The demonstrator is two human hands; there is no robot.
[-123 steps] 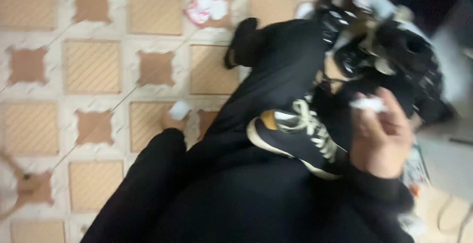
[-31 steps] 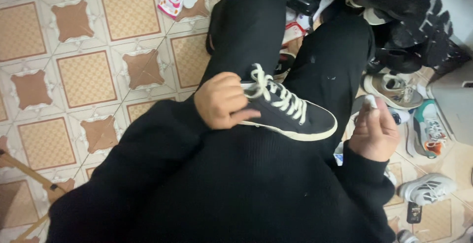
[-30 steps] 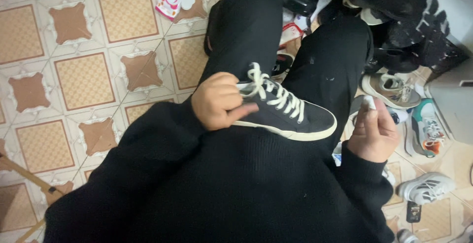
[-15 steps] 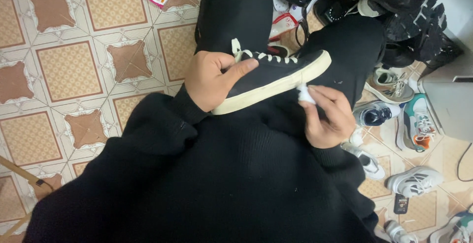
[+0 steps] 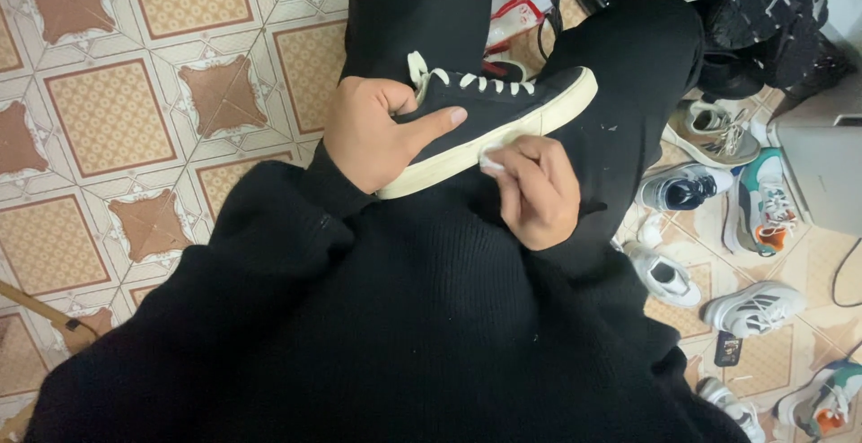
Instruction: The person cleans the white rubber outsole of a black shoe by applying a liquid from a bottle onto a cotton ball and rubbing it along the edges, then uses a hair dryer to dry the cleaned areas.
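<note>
The left hand is gripping a black canvas low-top sneaker with white laces and a cream rubber sole over the lap, while the right hand is pinching a small white wipe against the sole's side. Wiping looks midway; the toe end appears yet untouched.

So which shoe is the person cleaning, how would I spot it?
Find the lap in black clothes mid-picture. Across it lies a black canvas low-top sneaker with cream laces and cream rubber sole, gripped by the left hand, the right hand at its sole. The other shoes sit on the tiled floor, untouched.
</note>
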